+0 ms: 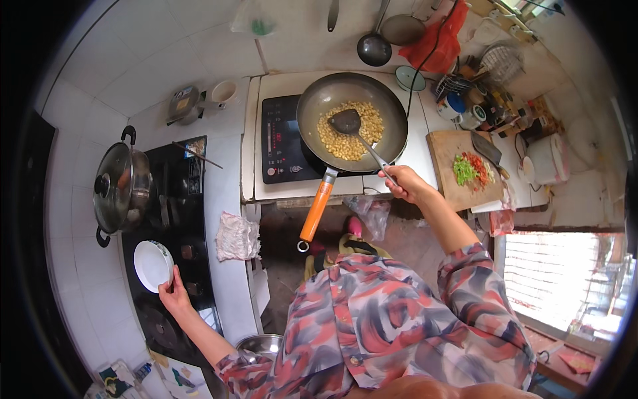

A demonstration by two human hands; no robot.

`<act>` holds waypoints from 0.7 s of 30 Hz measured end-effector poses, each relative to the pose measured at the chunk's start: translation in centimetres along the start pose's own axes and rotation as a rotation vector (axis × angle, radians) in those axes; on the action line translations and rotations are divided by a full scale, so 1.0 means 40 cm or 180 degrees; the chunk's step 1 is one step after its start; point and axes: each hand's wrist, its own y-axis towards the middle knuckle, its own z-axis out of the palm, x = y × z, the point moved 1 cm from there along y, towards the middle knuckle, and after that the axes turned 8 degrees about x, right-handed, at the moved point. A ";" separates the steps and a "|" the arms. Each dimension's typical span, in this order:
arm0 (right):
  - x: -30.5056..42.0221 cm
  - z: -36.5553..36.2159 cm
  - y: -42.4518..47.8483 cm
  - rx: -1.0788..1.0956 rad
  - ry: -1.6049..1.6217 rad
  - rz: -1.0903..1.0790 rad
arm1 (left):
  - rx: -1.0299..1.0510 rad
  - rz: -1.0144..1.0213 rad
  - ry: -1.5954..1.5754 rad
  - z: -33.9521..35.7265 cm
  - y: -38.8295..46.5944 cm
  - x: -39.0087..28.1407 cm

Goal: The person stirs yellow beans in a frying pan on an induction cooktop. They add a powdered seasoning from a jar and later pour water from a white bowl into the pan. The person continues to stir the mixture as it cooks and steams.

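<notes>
My right hand grips the metal handle of a spatula, whose dark blade rests on yellow kernels, perhaps corn, in a wok. The wok sits on a black induction cooker with lit red marks, and its orange handle points towards me. Off to the left, my left hand holds a white bowl by its rim, above a black gas hob. Nothing shows inside the bowl.
A lidded pot stands on the hob's far side. At right, a cutting board bears chopped green and red vegetables and a cleaver. Jars crowd behind it. A cloth hangs over the left counter's edge.
</notes>
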 end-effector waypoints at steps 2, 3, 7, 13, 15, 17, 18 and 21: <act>0.017 0.008 0.008 -0.0052 0.0013 0.0095 | 0.0024 0.0049 0.0179 0.052 -0.078 0.026; 0.016 0.006 0.010 -0.0012 -0.0032 0.0085 | 0.0121 0.0104 0.0293 0.069 -0.118 0.033; -0.001 -0.020 -0.001 0.0229 0.0047 -0.0007 | 0.0497 0.0075 0.0537 0.177 -0.244 0.115; -0.018 -0.048 -0.023 0.0360 -0.0299 -0.0156 | 0.0729 -0.0064 0.0994 0.364 -0.354 0.356; -0.021 -0.068 -0.023 0.0446 -0.0356 -0.0147 | 0.1004 -0.0322 0.0913 0.428 -0.371 0.449; -0.021 -0.084 -0.030 0.0446 -0.0336 -0.0089 | 0.1080 -0.0571 0.0909 0.483 -0.372 0.554; -0.018 -0.090 -0.032 0.0483 -0.0326 -0.0115 | 0.1074 -0.0688 0.0914 0.512 -0.375 0.605; -0.021 -0.112 -0.028 0.0481 -0.0390 -0.0166 | 0.1356 -0.1079 0.0854 0.560 -0.350 0.750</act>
